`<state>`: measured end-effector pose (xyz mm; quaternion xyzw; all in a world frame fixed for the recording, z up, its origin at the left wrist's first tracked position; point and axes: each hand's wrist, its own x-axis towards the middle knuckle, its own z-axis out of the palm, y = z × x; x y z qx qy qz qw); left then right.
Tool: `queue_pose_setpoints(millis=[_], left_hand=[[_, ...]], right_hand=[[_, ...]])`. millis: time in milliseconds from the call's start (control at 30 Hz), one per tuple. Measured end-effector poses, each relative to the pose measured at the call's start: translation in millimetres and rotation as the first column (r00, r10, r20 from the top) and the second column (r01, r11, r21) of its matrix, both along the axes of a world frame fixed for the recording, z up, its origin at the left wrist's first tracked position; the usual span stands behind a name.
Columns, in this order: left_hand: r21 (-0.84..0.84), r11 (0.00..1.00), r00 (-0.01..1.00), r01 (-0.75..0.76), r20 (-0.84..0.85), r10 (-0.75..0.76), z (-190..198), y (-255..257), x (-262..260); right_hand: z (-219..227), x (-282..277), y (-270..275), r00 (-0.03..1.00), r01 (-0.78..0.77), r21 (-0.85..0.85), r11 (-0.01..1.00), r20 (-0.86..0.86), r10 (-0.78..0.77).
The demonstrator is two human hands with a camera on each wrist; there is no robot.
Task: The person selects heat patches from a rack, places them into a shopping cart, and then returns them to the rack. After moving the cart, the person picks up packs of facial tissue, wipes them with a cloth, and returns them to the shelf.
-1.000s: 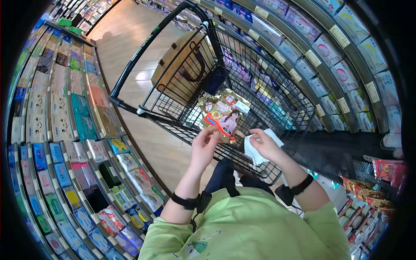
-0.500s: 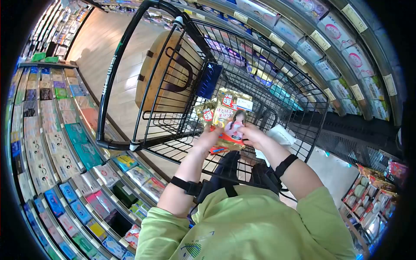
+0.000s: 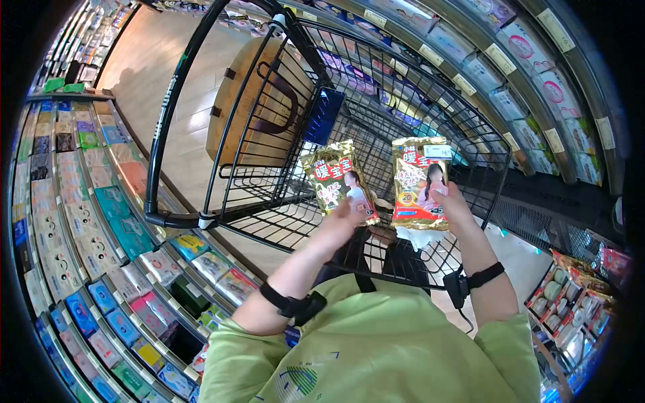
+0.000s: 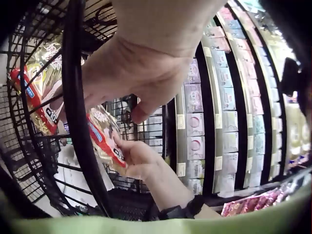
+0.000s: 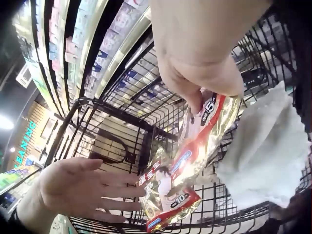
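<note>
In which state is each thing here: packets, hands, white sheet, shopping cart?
Left heat-pack packet: looks sealed, slightly tilted
Right heat-pack packet: looks sealed, stickered
Left hand: fingers straight, at its packet
Right hand: pinching its packet
White sheet: creased
Shopping cart: upright

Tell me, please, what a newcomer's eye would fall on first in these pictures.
Probably the shiny gold left packet, touched by the left hand, and the similar right packet, gripped by the right hand, side by side over the black shopping cart. Next might come the white cloth or paper beside the right packet, then the colourful shelf packs at both sides.
</note>
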<state>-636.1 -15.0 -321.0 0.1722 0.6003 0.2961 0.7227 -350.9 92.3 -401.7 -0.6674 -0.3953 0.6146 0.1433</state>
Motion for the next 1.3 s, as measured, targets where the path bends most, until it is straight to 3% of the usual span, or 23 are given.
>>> queue_pose_setpoints(millis=[67,167,267,333,467,567,667,800,933,967,1000,1067,1100,1133,1200,1300], left_hand=[[-0.104,0.988,0.981,-0.116,-0.166,0.097,34,14,-13],[-0.201,0.974,0.985,-0.109,-0.151,0.079,16,18,-43],[-0.426,0.897,0.988,-0.116,-0.143,0.060,-18,34,-66],[-0.494,0.854,0.979,-0.165,-0.191,0.078,-9,52,-59],[-0.486,0.873,0.983,-0.046,-0.175,-0.046,-43,64,-54],[-0.592,0.805,0.976,-0.035,-0.193,-0.099,-65,69,-49],[-0.607,0.794,0.971,0.037,-0.165,-0.172,-102,65,-58],[-0.637,0.770,0.923,0.034,-0.276,-0.269,-108,64,-60],[-0.591,0.806,0.912,-0.027,-0.345,-0.223,-83,68,-45],[-0.504,0.857,0.955,-0.104,-0.290,-0.055,-69,69,-37],[-0.501,0.859,0.954,-0.107,-0.296,-0.054,-77,69,-37],[-0.351,0.934,0.992,-0.064,0.082,0.099,-98,69,-48],[-0.308,0.947,0.987,-0.085,0.103,0.122,-83,73,-41],[-0.205,0.975,0.995,-0.090,0.023,0.096,-67,78,-35],[-0.165,0.986,0.992,-0.036,-0.126,0.015,-52,85,-34],[0.031,0.995,0.996,0.093,0.004,-0.093,29,93,-24]], right_hand=[[32,-8,1,0.997,0.056,-0.045,0.997,-0.059,-0.058],[34,-5,-2,0.990,0.096,-0.058,0.994,-0.102,-0.101],[31,-1,-10,0.972,0.182,0.026,0.983,-0.157,-0.176],[56,-7,-10,0.987,0.024,0.098,0.995,-0.163,-0.007],[89,-6,-21,0.931,0.113,0.144,0.983,-0.361,-0.054],[116,-2,-29,0.862,0.208,0.071,0.975,-0.484,-0.149],[131,4,-33,0.855,0.239,0.074,0.968,-0.489,-0.174],[141,13,-39,0.859,0.254,0.125,0.959,-0.486,-0.164],[148,18,-43,0.836,0.291,0.114,0.950,-0.513,-0.195],[150,19,-44,0.835,0.293,0.115,0.949,-0.515,-0.195],[152,21,-46,0.853,0.296,0.130,0.946,-0.482,-0.201],[152,22,-49,0.862,0.296,0.141,0.945,-0.465,-0.200],[151,26,-51,0.869,0.303,0.161,0.939,-0.452,-0.203],[151,28,-53,0.876,0.309,0.182,0.933,-0.438,-0.204],[155,31,-55,0.859,0.327,0.172,0.929,-0.465,-0.216],[161,36,-60,0.861,0.371,0.238,0.898,-0.449,-0.236]])
